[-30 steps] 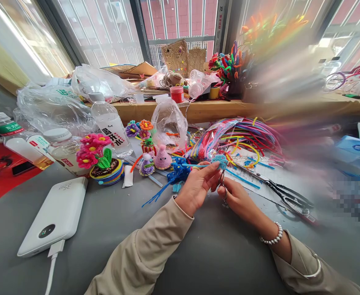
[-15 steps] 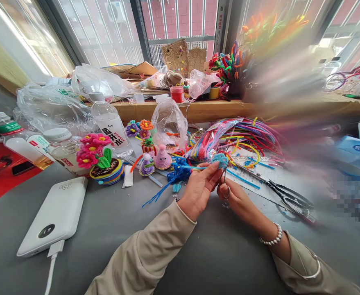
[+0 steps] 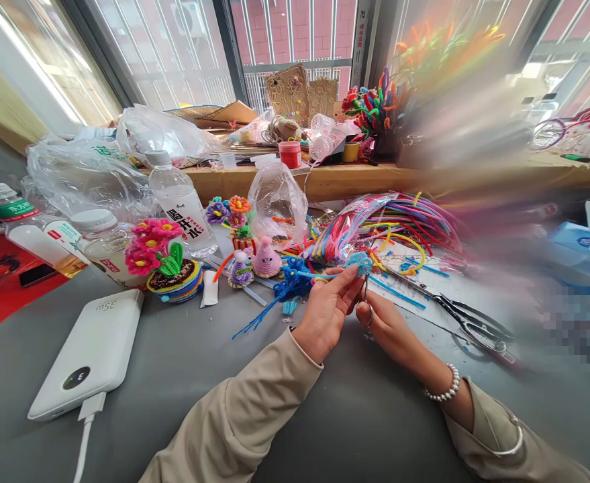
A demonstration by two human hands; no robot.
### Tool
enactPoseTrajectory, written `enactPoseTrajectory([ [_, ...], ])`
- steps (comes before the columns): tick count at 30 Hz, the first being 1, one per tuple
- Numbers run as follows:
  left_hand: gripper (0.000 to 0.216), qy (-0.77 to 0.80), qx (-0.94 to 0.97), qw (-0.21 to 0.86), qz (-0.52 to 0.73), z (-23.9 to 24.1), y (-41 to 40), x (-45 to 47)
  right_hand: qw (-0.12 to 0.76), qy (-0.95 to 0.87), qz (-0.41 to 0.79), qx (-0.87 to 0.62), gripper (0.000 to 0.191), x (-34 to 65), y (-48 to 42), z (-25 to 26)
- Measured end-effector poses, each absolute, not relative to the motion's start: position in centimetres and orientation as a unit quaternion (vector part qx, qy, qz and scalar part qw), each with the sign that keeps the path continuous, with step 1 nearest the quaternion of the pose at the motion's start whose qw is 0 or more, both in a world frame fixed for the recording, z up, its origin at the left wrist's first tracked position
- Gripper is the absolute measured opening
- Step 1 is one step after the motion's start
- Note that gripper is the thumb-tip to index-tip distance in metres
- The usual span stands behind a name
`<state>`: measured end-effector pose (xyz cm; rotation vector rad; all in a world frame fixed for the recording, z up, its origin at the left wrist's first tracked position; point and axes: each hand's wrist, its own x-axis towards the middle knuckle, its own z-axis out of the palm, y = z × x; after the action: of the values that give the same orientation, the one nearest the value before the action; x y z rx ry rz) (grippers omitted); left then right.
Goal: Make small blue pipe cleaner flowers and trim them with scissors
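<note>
Between its thumb and fingers, my left hand pinches a light blue pipe-cleaner flower, whose stem runs back to the left. My right hand has its fingers in the loops of small scissors, the blades pointing up against the flower's underside. Whether the blades are apart cannot be made out. Dark blue pipe-cleaner flowers with trailing stems lie on the table just left of my hands. To the right, large black-handled scissors rest on a white sheet scattered with blue scraps.
Bundled coloured pipe cleaners lie behind my hands. At left stand a potted pink pipe-cleaner flower, small crocheted figures, a water bottle and a white power bank with a cable. A blurred shape covers the right side.
My right hand and the small scissors have shifted very slightly left. The blue flower stays pinched in my left hand, nearly unmoved.
</note>
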<state>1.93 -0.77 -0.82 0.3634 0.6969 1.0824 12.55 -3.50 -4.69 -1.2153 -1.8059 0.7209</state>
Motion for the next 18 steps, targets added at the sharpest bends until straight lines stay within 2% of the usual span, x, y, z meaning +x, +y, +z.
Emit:
enactPoseTrajectory([
  [18,0.008,0.303,0.170,0.792,0.501,-0.65,-1.06,2.10,0.422,-0.707,0.254,-0.509,0.060,12.57,-3.35,-4.43],
])
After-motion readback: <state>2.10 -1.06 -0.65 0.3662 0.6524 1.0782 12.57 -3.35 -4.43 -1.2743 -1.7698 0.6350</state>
